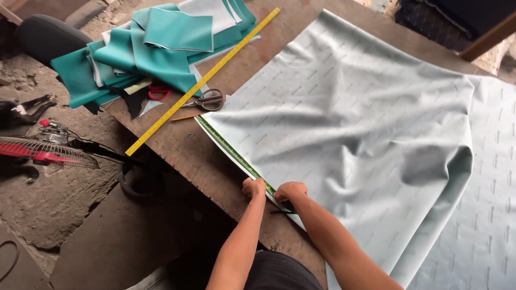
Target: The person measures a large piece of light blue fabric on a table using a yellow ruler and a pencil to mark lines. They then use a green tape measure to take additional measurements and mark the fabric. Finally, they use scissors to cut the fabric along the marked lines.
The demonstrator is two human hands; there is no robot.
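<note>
Head view shows both hands, left (pixel 254 188) and right (pixel 290 191), curled and pressing the pale grey fabric (pixel 349 113) edge onto a green ruler (pixel 231 153) at the desk (pixel 199 156) front, scissors (pixel 207 100) lying unused beyond the ruler, no cut visible.

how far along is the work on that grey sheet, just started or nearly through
Early, by the look of it. Done: the grey sheet is spread over the wooden table, and a green ruler lies along its edge. In hand: the left hand and right hand press together at the ruler's near end, a dark tool below the right. Left: no cut shows in the sheet; the scissors lie untouched.
</note>
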